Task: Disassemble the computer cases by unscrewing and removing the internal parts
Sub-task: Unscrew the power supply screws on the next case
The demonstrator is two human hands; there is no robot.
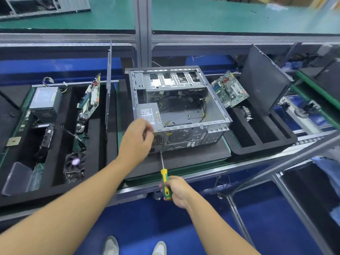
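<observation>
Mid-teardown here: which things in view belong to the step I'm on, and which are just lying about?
In the job: computer case; power supply inside it; screwdriver, tip at the case's rear panel; right hand gripping it; left hand at the case's rear corner.
Lying about: motherboard on the right tray; side panel; removed power supply, fan and clear box on the left tray.

The workbench [248, 160] bears a left tray [93, 144], black pad [193, 154] and right tray [266, 137].

Blue floor [147, 227] beneath an aluminium-framed workbench [184, 178]; green mat [202, 17] beyond.
</observation>
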